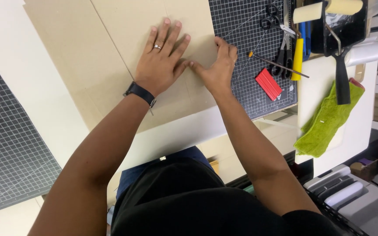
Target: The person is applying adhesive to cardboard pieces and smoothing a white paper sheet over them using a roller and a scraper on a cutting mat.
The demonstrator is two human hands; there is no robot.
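I press my left hand (160, 61) flat, fingers spread, on the cardboard sheet (110, 52); my right hand (218, 65), fingers curled, presses beside it. The sheet's long axis stretches leftward beneath my fingertips.

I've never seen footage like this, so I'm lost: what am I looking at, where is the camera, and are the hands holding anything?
There is no machine here. The single picture comes from a camera worn on a person's head, looking down at their own arms. The left hand, with a ring and a wristwatch, lies flat on a brown cardboard sheet. The right hand presses beside it, thumbs nearly meeting. Neither holds anything. To the right lie a gridded cutting mat, scissors, a red scraper, a paint roller and a green cloth.
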